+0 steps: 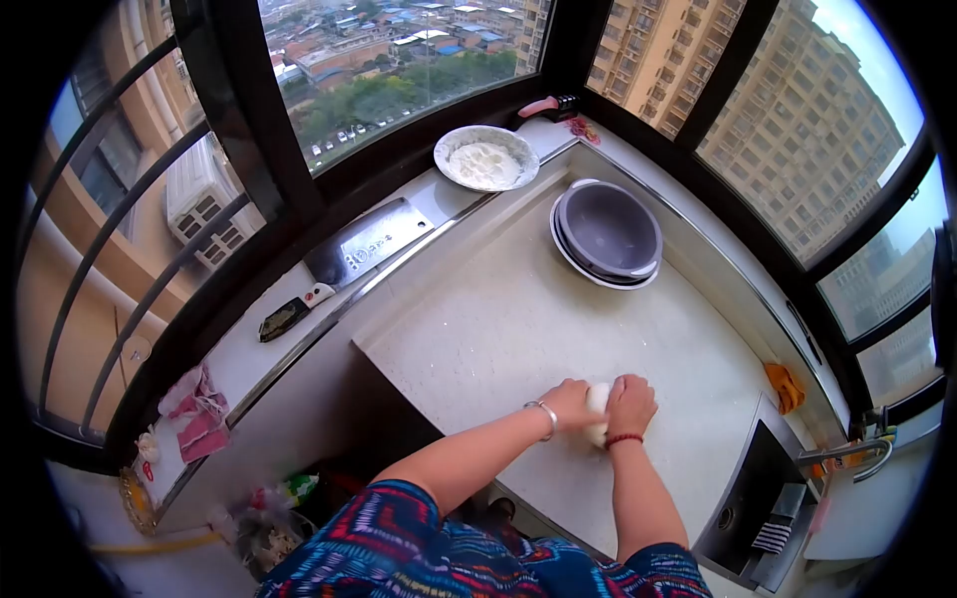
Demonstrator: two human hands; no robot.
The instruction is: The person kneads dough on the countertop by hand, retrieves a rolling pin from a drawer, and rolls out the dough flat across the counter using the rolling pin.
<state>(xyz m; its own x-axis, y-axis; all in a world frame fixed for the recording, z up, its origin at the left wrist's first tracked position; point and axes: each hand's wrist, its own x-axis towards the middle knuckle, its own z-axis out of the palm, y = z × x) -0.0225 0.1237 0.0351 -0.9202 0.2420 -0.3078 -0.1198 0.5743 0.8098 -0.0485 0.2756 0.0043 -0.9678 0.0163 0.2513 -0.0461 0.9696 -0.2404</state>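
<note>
White dough sits lower centre-right of frame on the table, long axis roughly up-down, held between left hand and right hand, both touching so neither's nearer, fingers of each curled in on it, tips hidden.

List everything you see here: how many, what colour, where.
Counter: 1, off-white, centre.
Dough: 1, white, counter's near side.
Bowl stack: 1, grey, counter's far corner.
Window ledge: 1, pale, behind counter.
Flour bowl: 1, pale, on the ledge.
Cleaver: 1, silver, dark handle, on ledge.
Unidentified item: 1, pink and black, far corner.
Crumpled cloth: 1, pink, ledge's left end.
Bright cloth: 1, orange, counter's right edge.
Sink: 1, dark, lower right.
Tap: 1, silver, beside the sink.
Buildings: several, tan, outside.
AC unit: 1, white, outside left.
Left grip: 1, bare, silver bangle, on dough.
Right grip: 1, bare, red bracelet, on dough.
Sleeves: 2, multicoloured, bottom.
</note>
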